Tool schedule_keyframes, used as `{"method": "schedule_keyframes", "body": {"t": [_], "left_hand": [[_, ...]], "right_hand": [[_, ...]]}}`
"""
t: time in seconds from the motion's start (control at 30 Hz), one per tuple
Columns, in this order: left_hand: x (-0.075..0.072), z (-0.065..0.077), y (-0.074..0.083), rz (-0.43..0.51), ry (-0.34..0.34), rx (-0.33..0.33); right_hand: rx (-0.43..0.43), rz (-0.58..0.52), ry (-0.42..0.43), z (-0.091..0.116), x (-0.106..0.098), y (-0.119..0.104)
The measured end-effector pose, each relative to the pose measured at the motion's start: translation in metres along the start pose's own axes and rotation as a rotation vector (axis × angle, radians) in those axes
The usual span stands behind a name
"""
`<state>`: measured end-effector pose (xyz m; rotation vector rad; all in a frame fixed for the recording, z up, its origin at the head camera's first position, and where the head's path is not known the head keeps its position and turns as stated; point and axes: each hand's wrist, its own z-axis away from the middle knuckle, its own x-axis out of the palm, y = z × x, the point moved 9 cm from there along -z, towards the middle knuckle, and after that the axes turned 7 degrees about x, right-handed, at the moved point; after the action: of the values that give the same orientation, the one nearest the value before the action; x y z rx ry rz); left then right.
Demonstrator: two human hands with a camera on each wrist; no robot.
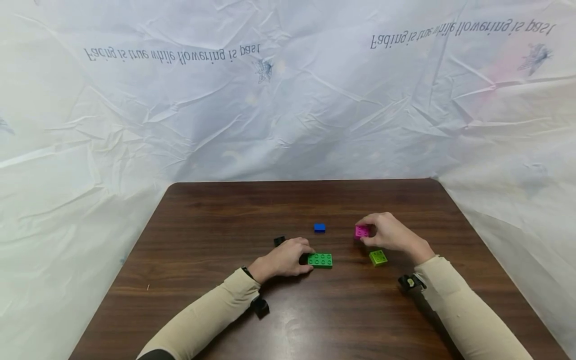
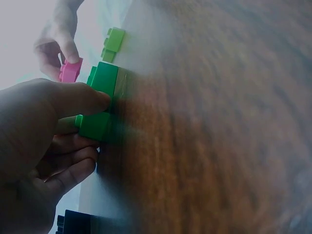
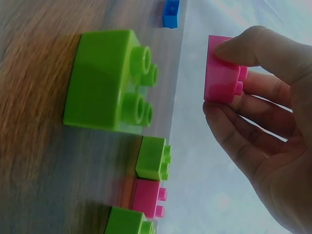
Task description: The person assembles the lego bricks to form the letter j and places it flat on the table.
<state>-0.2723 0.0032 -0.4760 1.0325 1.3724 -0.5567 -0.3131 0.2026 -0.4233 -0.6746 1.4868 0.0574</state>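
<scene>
My left hand (image 1: 288,257) pinches the left end of a green eight-stud brick (image 1: 320,260) between thumb and fingers. In the left wrist view the thumb lies across the side of that green brick (image 2: 105,80). To the right, my right hand (image 1: 392,232) holds a small pink brick (image 1: 362,231) by its sides, studs upward. The right wrist view shows the thumb on one face of the pink brick (image 3: 222,73) and fingers behind it. A lime-green brick (image 1: 378,257) stands on the table just nearer than the right hand.
A blue brick (image 1: 319,228) lies farther back between the hands. Beyond the left hand is a black brick (image 1: 279,241). Lower in the right wrist view stand another lime brick (image 3: 152,157), a pink one (image 3: 147,198) and a further green one (image 3: 126,222). White sheeting (image 1: 288,125) hangs behind the brown table (image 1: 216,210).
</scene>
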Motion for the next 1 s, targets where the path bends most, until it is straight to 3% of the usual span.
{"method": "schedule_keyframes", "body": {"t": [0.7, 1.0], "left_hand": [[-0.003, -0.001, -0.015, 0.022, -0.011, 0.016], [-0.001, -0.001, -0.012, 0.026, 0.005, 0.020]], "right_hand": [[-0.031, -0.028, 0.016, -0.009, -0.001, -0.024], [-0.059, -0.027, 0.017, -0.007, 0.000, -0.033]]}}
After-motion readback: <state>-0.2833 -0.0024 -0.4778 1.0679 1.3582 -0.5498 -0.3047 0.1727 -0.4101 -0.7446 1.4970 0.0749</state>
